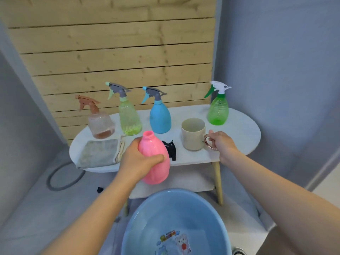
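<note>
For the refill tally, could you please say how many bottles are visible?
5: the clear bottle, yellow-green bottle, blue bottle and green bottle stand at the back of the table; the pink bottle is in the left hand.

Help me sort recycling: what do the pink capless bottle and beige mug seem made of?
The pink capless bottle, gripped by the left hand, looks like glossy plastic: moulded threaded neck. The beige mug looks matte, plastic or ceramic; its ring handle, held by the right hand, shines like rose-gold metal.

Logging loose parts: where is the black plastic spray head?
Head view, centre: the black spray head lies on the white table, between the pink plastic bottle the left hand grips and the beige mug.
</note>
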Action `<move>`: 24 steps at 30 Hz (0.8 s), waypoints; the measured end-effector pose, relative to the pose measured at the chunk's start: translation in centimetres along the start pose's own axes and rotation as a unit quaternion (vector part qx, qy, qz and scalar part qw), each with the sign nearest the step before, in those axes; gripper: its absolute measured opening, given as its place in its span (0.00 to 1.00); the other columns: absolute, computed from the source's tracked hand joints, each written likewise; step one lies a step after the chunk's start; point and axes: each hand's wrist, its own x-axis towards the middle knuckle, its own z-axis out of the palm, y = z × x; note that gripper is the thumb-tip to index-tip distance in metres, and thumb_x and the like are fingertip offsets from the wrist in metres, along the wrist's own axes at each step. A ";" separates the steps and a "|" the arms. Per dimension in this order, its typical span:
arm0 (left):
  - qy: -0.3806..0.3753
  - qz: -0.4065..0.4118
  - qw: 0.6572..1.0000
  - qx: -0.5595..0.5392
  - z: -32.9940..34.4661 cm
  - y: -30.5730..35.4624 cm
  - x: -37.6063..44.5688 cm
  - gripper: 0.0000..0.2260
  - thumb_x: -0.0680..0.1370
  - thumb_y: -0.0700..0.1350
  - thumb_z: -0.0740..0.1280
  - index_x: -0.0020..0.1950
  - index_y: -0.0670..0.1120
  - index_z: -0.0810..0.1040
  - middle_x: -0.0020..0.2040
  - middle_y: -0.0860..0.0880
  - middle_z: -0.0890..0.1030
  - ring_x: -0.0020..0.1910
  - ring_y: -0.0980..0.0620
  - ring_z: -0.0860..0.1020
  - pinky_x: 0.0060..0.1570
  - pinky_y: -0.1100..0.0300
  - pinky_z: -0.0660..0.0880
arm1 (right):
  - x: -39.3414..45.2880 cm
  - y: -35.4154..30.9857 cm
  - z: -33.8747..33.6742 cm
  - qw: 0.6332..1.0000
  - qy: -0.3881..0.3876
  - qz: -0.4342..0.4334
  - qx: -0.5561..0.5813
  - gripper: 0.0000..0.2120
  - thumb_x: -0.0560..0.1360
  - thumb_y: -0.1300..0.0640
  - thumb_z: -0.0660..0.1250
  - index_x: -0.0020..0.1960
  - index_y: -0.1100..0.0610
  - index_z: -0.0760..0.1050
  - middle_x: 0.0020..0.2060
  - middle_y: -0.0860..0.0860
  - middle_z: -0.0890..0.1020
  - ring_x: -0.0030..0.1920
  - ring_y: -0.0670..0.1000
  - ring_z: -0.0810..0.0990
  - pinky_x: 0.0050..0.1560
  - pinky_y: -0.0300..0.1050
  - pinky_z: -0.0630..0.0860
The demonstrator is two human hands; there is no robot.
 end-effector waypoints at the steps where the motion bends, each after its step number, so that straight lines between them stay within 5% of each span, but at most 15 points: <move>1: -0.005 -0.004 1.000 0.003 0.1 -0.2 0.0 0.26 0.64 0.45 0.78 0.56 0.56 0.70 0.48 0.58 0.76 0.51 0.48 0.77 0.52 0.51 0.76 | 0.3 0.1 -0.2 1.000 0.005 -0.002 -0.002 0.15 0.79 0.51 0.60 0.37 0.56 0.68 0.33 0.51 0.71 0.33 0.49 0.67 0.34 0.42 0.61; 8: -0.013 -0.005 1.000 0.022 0.4 -0.5 0.4 0.24 0.66 0.43 0.76 0.56 0.56 0.69 0.46 0.60 0.74 0.50 0.49 0.76 0.47 0.57 0.72 | 2.0 1.1 -1.1 0.999 -0.003 -0.026 -0.045 0.15 0.79 0.51 0.60 0.36 0.56 0.69 0.33 0.49 0.71 0.39 0.51 0.68 0.36 0.39 0.62; 14: -0.013 -0.006 0.999 0.035 0.7 -0.8 0.5 0.25 0.67 0.43 0.76 0.60 0.54 0.71 0.47 0.57 0.76 0.50 0.49 0.76 0.47 0.56 0.72 | 2.0 1.6 -0.8 0.987 0.048 -0.055 -0.142 0.14 0.77 0.49 0.63 0.48 0.61 0.73 0.47 0.55 0.77 0.52 0.57 0.74 0.50 0.45 0.67; 17: -0.016 -0.008 0.999 0.036 0.7 -1.0 0.4 0.27 0.66 0.43 0.76 0.62 0.52 0.72 0.50 0.53 0.77 0.51 0.48 0.77 0.49 0.54 0.74 | 1.2 1.2 -0.3 0.953 0.115 -0.150 -0.238 0.17 0.76 0.53 0.65 0.59 0.63 0.72 0.59 0.58 0.73 0.62 0.60 0.67 0.60 0.47 0.63; 20: -0.016 -0.006 0.999 0.029 0.3 -1.3 0.5 0.26 0.66 0.43 0.77 0.61 0.53 0.71 0.50 0.54 0.77 0.50 0.49 0.77 0.49 0.54 0.74 | -0.6 0.4 0.7 0.902 0.146 -0.297 -0.277 0.15 0.74 0.59 0.67 0.59 0.62 0.73 0.58 0.57 0.71 0.61 0.59 0.66 0.61 0.46 0.61; 24: -0.005 0.007 1.000 0.014 -0.2 -2.0 0.6 0.25 0.66 0.43 0.77 0.59 0.54 0.71 0.49 0.56 0.76 0.50 0.49 0.77 0.47 0.56 0.73 | -2.4 0.3 3.1 0.883 0.065 -0.379 -0.269 0.10 0.71 0.63 0.68 0.53 0.63 0.75 0.52 0.57 0.74 0.56 0.57 0.68 0.52 0.39 0.61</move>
